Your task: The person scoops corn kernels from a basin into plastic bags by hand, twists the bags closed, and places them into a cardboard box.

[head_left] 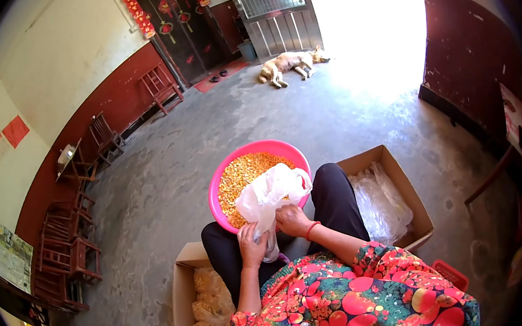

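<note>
A pink basin [303,157] of yellow-orange corn kernels [241,176] is in front of my knees. Over its near right part, a white translucent plastic bag [265,195] is gathered between my hands. My left hand [253,247] has its fingers closed on the bag's left side, just below the basin's rim. On the other side, my right hand [293,220], with a red bracelet at the wrist, grips the bag near the rim. The bag's lower end hangs between my hands.
At my left stands a cardboard box [182,292] with bags of corn [209,299]. Another box [424,214] at my right holds clear plastic bags [379,205]. A dog [290,65] lies by the metal door [282,32]. Wooden chairs [70,254] line the left wall.
</note>
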A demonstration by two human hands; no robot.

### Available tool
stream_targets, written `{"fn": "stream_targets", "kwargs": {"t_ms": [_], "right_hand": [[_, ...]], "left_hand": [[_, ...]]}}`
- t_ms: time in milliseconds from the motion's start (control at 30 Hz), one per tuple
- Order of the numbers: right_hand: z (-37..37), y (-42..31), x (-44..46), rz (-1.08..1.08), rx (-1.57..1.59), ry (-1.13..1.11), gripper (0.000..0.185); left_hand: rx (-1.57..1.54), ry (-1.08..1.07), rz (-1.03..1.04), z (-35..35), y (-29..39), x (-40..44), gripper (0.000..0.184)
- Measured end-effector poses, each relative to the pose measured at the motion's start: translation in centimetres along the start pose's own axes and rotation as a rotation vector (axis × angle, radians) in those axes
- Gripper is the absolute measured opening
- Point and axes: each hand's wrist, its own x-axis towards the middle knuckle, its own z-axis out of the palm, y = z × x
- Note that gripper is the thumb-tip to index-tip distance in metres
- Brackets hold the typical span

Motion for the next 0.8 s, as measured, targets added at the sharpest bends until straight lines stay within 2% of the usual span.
{"fn": "stream_targets", "kwargs": {"t_ms": [233, 800], "right_hand": [[-0.62, -0.49, 0.1, -0.004, 0.023, 0.034, 0.012], [-0.17, -0.15, 0.0, -0.03, -0.005, 0.063, 0.011]], "left_hand": [[-0.037, 0.012, -0.009, -0.06, -0.26, -0.01, 0.03], [-0.127, 0.024, -0.054, 0.0, -0.66, 0.01, 0.021]]}}
